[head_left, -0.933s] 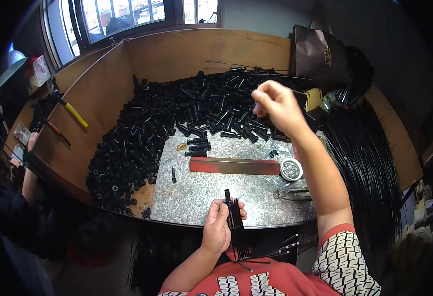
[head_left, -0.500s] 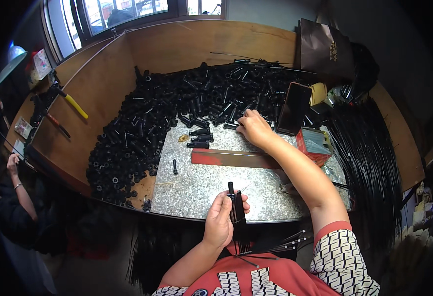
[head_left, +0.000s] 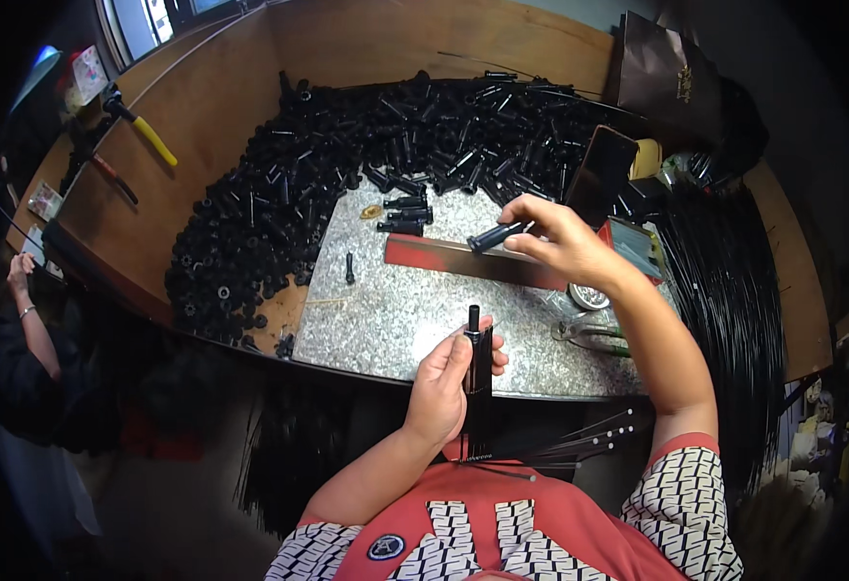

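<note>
My left hand (head_left: 437,387) is closed around a bundle of thin black rods (head_left: 480,373) with a narrow black tube (head_left: 474,318) standing up from its top. The bundle hangs upright at the near edge of the stone slab; several white-tipped rods (head_left: 594,438) fan out from its lower end. Above a red-and-grey metal bar (head_left: 434,256), my right hand (head_left: 562,240) pinches a short black plastic tube (head_left: 491,238), held tilted. Several similar black tubes (head_left: 405,215) lie side by side beyond the bar's left end. A small black piece (head_left: 350,269) lies on the slab's left part.
A large pile of black plastic parts (head_left: 386,136) fills the back and left inside a wooden wall (head_left: 424,39). On the right are a phone (head_left: 599,179), a box (head_left: 631,247) and long black rods (head_left: 725,300). Yellow-handled pliers (head_left: 153,140) hang left, near another person's hand (head_left: 20,271).
My right hand has come back from the pile's edge toward me with a black plastic tube in it. My left hand still holds the bundle. The view has tilted downward.
</note>
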Motion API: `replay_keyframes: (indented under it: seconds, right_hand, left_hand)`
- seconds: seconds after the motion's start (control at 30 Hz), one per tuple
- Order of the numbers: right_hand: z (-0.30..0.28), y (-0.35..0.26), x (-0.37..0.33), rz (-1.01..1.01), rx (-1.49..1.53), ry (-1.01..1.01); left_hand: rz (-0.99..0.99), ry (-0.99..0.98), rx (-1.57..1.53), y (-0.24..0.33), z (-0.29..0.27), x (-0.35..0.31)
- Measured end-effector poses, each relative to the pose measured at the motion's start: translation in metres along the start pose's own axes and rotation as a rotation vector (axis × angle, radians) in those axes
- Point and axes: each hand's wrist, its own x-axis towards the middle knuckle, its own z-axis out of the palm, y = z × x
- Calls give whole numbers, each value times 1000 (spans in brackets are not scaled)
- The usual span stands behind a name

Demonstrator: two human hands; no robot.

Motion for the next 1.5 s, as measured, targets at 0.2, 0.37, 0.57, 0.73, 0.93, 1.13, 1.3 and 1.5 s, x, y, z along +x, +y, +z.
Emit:
replay_keyframes:
  seconds: [0.2, 0.37, 0.57, 0.73, 0.93, 1.13, 1.3, 1.5]
  right_hand:
    - [-20, -41, -30, 24, 207, -201]
    - [-19, -54, -36, -95, 10, -303]
    - [-8, -60, -36, -135, 65, -315]
    - [3, -65, -35, -110, 119, -333]
    - [12, -70, -30, 139, 121, -303]
    - [26, -62, -32, -5, 273, -133]
    - [27, -77, -32, 125, -18, -81]
    - [31, -84, -32, -32, -221, -33]
  left_hand:
    - [-5, 2, 31, -1, 5, -4]
    - [-3, -22, 61, -4, 8, -7]
    - [15, -26, 75, -6, 8, -9]
    - [19, -24, 62, -6, 10, -10]
    - [25, -11, 65, -6, 11, -12]
    - [47, -7, 93, -7, 13, -13]
    - [82, -11, 146, -8, 11, -14]
    - [101, 7, 195, -7, 13, -15]
